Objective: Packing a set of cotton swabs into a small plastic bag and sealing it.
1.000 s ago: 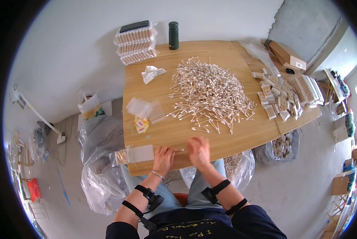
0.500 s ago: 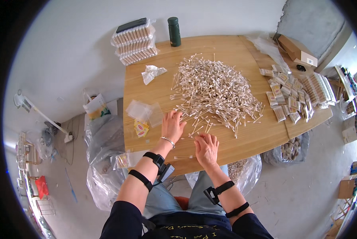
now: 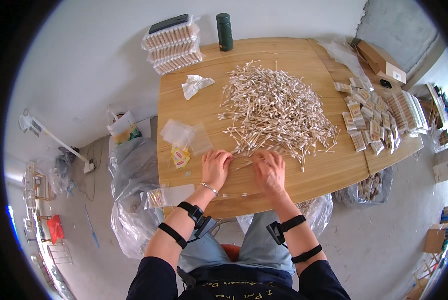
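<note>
A large heap of cotton swabs (image 3: 279,107) with wooden sticks and white tips covers the middle of the table. My left hand (image 3: 216,168) rests at its near left edge, fingers bent and closed together; whatever lies under the fingertips is hidden. Close by on the right, my right hand (image 3: 270,172) curls its fingers over a few swabs at the heap's near edge, and stick ends show beside it. A few loose swabs (image 3: 234,195) lie on the wood between my wrists. Clear plastic bags (image 3: 179,134) and yellow cards (image 3: 180,157) are left of my left hand.
Filled swab packets (image 3: 369,117) lie at the right of the wooden table (image 3: 304,182). Bundled packs (image 3: 174,45) and a dark green bottle (image 3: 224,32) stand at the back. A crumpled tissue (image 3: 196,86) lies left of the heap. Plastic sacks (image 3: 134,175) hang beside the table.
My right hand has moved right and forward to the heap's near edge. My left hand has drawn back slightly from the swabs. The whole view has shifted a little.
</note>
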Demonstrator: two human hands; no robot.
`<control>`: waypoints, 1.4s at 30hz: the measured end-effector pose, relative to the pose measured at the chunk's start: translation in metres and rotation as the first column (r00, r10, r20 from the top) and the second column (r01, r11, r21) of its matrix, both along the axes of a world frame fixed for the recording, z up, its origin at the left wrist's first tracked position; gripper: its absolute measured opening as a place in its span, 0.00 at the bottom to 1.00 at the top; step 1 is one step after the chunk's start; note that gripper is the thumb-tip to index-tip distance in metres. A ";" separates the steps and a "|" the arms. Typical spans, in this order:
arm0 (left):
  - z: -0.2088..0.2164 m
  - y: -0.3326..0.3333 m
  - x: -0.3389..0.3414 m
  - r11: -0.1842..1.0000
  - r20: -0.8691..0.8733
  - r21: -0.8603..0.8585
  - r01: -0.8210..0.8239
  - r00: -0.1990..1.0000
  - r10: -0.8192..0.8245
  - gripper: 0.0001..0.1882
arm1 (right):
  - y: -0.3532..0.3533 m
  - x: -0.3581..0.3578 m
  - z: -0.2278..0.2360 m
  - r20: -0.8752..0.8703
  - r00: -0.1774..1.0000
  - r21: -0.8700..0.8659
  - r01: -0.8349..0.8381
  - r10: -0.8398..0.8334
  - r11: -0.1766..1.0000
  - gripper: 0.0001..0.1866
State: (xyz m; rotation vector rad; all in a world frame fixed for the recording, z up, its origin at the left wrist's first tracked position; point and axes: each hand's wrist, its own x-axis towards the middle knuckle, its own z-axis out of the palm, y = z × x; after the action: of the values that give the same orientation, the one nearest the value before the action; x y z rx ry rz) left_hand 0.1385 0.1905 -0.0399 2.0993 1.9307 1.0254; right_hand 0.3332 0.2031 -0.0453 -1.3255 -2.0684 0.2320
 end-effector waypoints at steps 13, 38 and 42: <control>-0.001 -0.049 -0.006 0.998 0.139 -0.057 0.024 0.990 -0.016 0.11 | 0.005 -0.016 0.002 0.020 0.976 0.009 -0.215 0.215 0.977 0.23; -0.005 -0.090 0.011 0.971 0.054 0.008 0.240 0.969 -0.240 0.12 | 0.000 -0.010 -0.004 0.011 1.000 0.045 0.021 -0.021 0.999 0.08; 0.005 -0.093 0.013 0.991 0.083 -0.040 0.128 0.989 -0.125 0.22 | -0.022 -0.027 -0.002 0.005 0.988 -0.040 -0.153 0.154 0.987 0.13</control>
State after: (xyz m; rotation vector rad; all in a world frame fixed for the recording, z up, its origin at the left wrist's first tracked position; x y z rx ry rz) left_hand 0.1519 0.0975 -0.0348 2.0921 1.7425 1.0145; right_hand 0.3060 0.1811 -0.0477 -1.1922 -2.1855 0.3362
